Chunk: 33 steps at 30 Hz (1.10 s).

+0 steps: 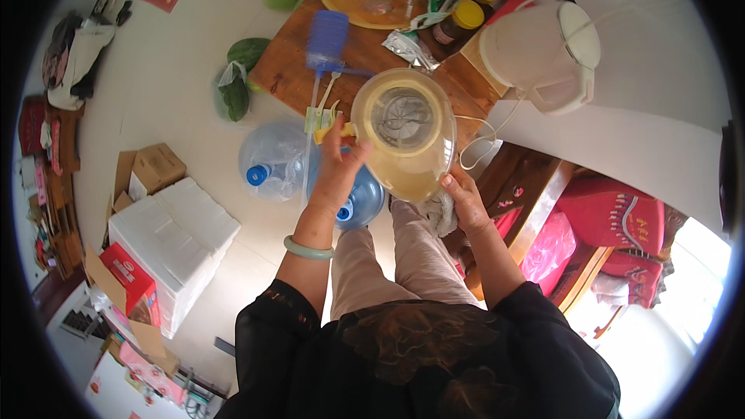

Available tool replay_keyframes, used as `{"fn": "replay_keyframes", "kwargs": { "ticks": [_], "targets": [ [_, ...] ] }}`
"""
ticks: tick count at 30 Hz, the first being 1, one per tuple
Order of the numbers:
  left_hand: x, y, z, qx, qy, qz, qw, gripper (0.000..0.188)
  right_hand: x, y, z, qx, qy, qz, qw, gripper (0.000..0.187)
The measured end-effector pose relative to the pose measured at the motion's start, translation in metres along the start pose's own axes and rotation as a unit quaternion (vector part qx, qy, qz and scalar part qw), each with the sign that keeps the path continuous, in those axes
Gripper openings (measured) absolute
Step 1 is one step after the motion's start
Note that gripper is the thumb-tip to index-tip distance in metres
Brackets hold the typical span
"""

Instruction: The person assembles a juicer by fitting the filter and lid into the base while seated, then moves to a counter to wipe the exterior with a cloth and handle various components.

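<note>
The person wears a thin black top with elbow-length sleeves, pale beige trousers (pixel 403 256), a pale green bangle (pixel 308 248) on the left wrist, and seemingly nothing on the right wrist.

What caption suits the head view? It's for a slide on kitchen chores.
Both hands, left and right, hold a clear jar mouth-up above two water jugs beside a cluttered wooden table.
</note>
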<state>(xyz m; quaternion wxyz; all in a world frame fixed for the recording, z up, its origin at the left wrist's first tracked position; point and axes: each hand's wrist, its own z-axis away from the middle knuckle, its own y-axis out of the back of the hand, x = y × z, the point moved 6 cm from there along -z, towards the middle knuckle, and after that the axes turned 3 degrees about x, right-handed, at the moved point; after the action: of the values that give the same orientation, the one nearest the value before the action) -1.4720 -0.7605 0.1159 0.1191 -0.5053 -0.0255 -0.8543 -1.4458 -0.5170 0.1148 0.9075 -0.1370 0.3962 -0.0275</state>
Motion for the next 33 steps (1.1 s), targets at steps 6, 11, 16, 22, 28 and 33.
{"fn": "replay_keyframes", "kwargs": {
  "ticks": [6, 11, 16, 22, 28, 33],
  "targets": [
    [0.075, -0.024, -0.038, -0.007, -0.159, -0.209, 0.965, 0.084, 0.011, -0.002, 0.004, -0.013, 0.004, -0.034, 0.999, 0.085],
    [0.097, -0.076, -0.041, -0.082, -0.201, -0.367, 0.905, 0.081, 0.04, 0.002, 0.013, 0.027, -0.013, 0.021, 0.999, 0.104],
    [0.089, -0.08, -0.039, -0.055, -0.192, -0.379, 0.904, 0.073, 0.038, -0.008, 0.014, 0.05, 0.025, 0.015, 0.998, 0.101],
    [0.08, -0.081, -0.043, -0.065, -0.13, -0.327, 0.934, 0.068, 0.027, -0.005, 0.024, 0.072, 0.039, 0.038, 0.996, 0.097],
    [0.081, -0.082, -0.046, -0.107, -0.13, -0.383, 0.908, 0.064, 0.023, 0.002, 0.021, 0.004, 0.005, 0.074, 0.997, 0.106],
    [0.077, -0.079, -0.05, -0.128, -0.144, -0.412, 0.891, 0.065, 0.029, 0.001, 0.022, 0.029, 0.014, 0.061, 0.998, 0.107]
  ]
}}
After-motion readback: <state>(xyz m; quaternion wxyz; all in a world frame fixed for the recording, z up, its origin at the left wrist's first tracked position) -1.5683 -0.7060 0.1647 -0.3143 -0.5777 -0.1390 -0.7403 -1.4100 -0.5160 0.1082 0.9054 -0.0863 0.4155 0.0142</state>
